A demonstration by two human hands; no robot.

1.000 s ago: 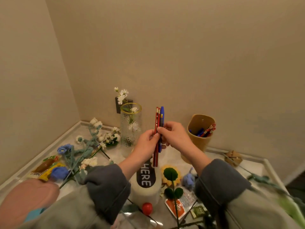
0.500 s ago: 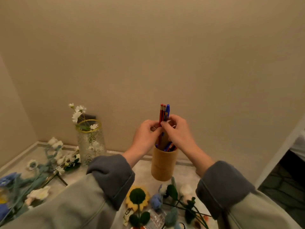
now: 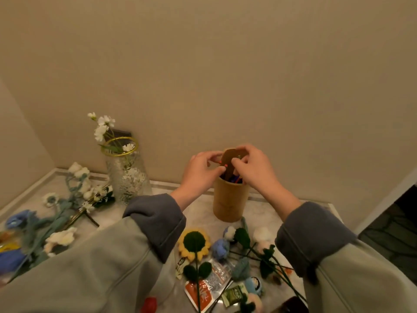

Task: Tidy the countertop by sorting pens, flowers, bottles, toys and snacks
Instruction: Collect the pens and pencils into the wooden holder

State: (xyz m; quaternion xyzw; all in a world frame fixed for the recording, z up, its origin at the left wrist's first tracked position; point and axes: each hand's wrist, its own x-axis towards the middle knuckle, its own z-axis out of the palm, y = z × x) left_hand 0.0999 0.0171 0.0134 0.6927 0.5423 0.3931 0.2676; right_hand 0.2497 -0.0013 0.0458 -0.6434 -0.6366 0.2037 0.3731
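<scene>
**Head view: both hands at the mouth of the pen cup**

The pen cup (image 3: pixel 230 199), a tan cylinder, stands upright on the pale worktop (image 3: pixel 198 214), close to the back wall (image 3: pixel 248 86). The pens (image 3: pixel 234 179) sit inside it, with only red and blue ends showing at the mouth. The left hand (image 3: pixel 199 171) comes in from the left of the rim, fingers curled and thumb tip at the opening. The right hand (image 3: pixel 253 169) arches over the top from the right, its fingertips bent down into the mouth among the pens. Whether either hand has hold of a pen cannot be told, because the fingers hide the contact. Both forearms wear grey sleeves (image 3: pixel 158 218) with darker cuffs.

Left of the cup and well apart from it, a textured glass vase (image 3: pixel 126 177) with a gold rim stands upright by the wall. A sprig of white flowers (image 3: pixel 102 126) stands in it. Loose flowers (image 3: pixel 58 213), white and blue on green stems, lie on the worktop to the left of the vase.

In front of the cup lie a crochet sunflower (image 3: pixel 194 242), a blue crochet flower (image 3: pixel 220 248) and some dark green stems. Nearer the camera lie a red snack packet (image 3: pixel 199 293), a green packet (image 3: pixel 233 294) just beside it, and a small blue toy figure (image 3: pixel 255 285).
</scene>
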